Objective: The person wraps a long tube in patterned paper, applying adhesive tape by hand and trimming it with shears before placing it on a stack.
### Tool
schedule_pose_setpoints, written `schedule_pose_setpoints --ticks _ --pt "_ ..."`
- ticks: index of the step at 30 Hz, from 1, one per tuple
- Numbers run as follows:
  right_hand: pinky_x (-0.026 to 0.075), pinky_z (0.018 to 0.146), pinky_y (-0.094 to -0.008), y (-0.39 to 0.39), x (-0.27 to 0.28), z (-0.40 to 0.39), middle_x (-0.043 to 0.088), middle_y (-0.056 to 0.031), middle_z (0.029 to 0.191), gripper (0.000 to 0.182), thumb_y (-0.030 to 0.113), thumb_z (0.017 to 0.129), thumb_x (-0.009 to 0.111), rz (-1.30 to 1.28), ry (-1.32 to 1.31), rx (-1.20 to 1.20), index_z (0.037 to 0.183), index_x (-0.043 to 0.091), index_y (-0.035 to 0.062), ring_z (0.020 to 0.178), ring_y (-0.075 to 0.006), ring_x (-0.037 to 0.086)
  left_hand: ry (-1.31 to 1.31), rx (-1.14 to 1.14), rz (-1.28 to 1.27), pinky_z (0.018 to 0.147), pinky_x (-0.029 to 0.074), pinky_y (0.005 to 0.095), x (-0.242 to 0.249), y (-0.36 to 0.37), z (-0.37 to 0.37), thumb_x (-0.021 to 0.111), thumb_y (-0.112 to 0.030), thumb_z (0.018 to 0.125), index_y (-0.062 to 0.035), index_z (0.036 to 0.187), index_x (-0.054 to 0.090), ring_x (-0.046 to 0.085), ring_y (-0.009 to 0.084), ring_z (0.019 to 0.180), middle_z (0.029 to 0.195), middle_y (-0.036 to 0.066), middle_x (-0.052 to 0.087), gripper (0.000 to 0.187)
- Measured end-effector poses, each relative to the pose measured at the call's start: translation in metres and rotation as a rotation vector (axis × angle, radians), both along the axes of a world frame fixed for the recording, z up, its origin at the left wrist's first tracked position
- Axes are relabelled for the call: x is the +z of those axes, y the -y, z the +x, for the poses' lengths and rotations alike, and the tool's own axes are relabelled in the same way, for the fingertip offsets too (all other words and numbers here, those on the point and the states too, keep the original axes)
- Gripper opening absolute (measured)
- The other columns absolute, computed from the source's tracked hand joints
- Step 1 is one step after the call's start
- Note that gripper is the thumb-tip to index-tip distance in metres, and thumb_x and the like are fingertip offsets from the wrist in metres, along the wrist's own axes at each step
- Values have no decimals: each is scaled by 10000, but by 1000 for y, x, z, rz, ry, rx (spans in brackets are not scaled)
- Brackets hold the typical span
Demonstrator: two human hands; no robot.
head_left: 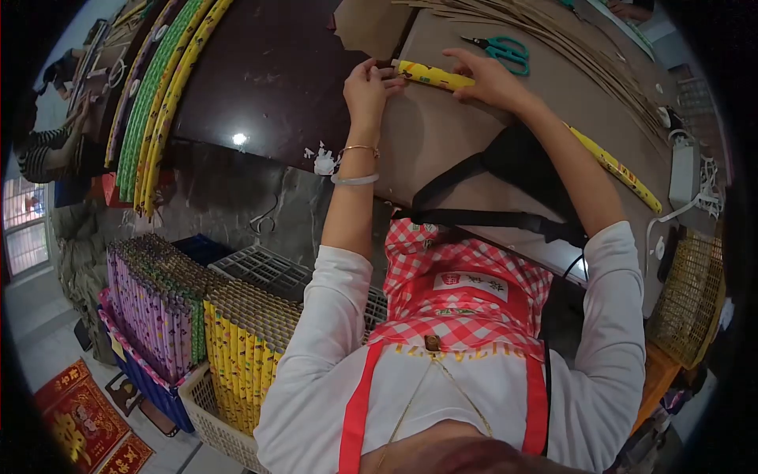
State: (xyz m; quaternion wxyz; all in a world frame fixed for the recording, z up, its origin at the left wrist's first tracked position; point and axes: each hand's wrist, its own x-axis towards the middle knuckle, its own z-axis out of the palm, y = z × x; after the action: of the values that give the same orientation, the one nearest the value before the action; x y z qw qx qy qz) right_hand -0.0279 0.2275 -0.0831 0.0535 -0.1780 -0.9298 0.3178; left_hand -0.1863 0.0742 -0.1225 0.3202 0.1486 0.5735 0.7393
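A short yellow tube (430,75) with a dark printed pattern lies across the upper middle, over the brown tabletop. My left hand (368,91) is at its left end, fingers curled and closed around the tip; exactly how they grip is partly hidden. At the other end, my right hand (491,80) holds the tube between thumb and fingers. Just behind the right hand are green-handled scissors (505,54). Another yellow patterned tube (620,170) lies beyond my right forearm. A black cloth item with straps (521,166) rests on the table before me.
Long thin brown strips (564,59) curve along the back right. Long green tubes (150,103) and yellow ones lie at the left. Below stand a cream basket (213,430) of yellow tubes and a blue crate (154,395) of purple ones. A power strip (684,170) sits right. Another person's arm (67,138) shows far left.
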Motion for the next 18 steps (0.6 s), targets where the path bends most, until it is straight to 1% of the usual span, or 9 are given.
schedule_pose_setpoints --ticks 4,5,7,8,10,11,14,16,18 --pt "458 834 -341 2 1 -1 632 -114 983 731 87 644 733 -24 20 -24 1297 408 130 919 -258 599 -203 -79 -62 597 544 257 7 -2 7 619 -92 828 109 1192 430 644 182 733 930 169 619 456" --pt "458 834 -341 2 2 0 632 -114 983 731 87 644 733 -23 19 -31 1297 408 130 919 -258 599 -269 -63 -130 568 537 251 14 -2 11 660 -94 793 102 1144 452 634 162 695 887 155 623 453" --pt "464 787 -323 0 3 0 633 -88 941 589 188 716 719 -11 -3 30 1246 480 88 856 -227 596 -337 -51 -193 539 531 245 16 -6 13 701 -97 758 94 1096 473 623 143 656 844 141 627 450" --pt "464 787 -323 -6 5 -5 633 -88 941 589 188 716 719 -9 -3 26 1246 480 88 856 -227 596 -313 -41 -189 522 518 235 10 -10 6 722 -92 736 90 1087 478 614 134 634 834 130 628 465" --pt "494 732 -338 -19 6 -19 646 -113 952 432 361 795 653 -162 159 -47 1121 598 82 846 -238 613 -287 -33 -191 505 506 225 5 -12 2 742 -88 713 86 1078 482 604 125 612 824 118 628 481" --pt "489 669 -337 -20 6 -23 657 -112 860 435 454 828 581 -75 190 -86 1025 655 73 748 -225 610 -230 -35 -177 485 485 213 4 -13 1 745 -78 708 88 1064 484 596 117 597 807 111 626 472" --pt "464 718 -312 -18 -3 -28 638 -92 915 446 427 835 581 44 199 34 1079 615 55 809 -205 592 -166 -46 -156 459 448 195 2 -19 -4 740 -61 707 96 1037 485 581 104 574 771 100 620 446" --pt "463 733 -325 -20 -13 -26 627 -106 947 418 384 823 611 95 177 38 1084 615 58 836 -225 587 -148 -46 -156 453 431 189 -3 -20 -8 734 -54 711 101 1024 484 574 100 566 753 96 616 429" --pt "459 763 -332 -17 -16 -12 604 -113 964 401 333 809 641 108 -32 176 1101 606 60 874 -243 575 -153 -91 -131 454 427 189 -2 -19 -8 727 -49 716 115 1014 480 565 97 563 725 88 609 420"
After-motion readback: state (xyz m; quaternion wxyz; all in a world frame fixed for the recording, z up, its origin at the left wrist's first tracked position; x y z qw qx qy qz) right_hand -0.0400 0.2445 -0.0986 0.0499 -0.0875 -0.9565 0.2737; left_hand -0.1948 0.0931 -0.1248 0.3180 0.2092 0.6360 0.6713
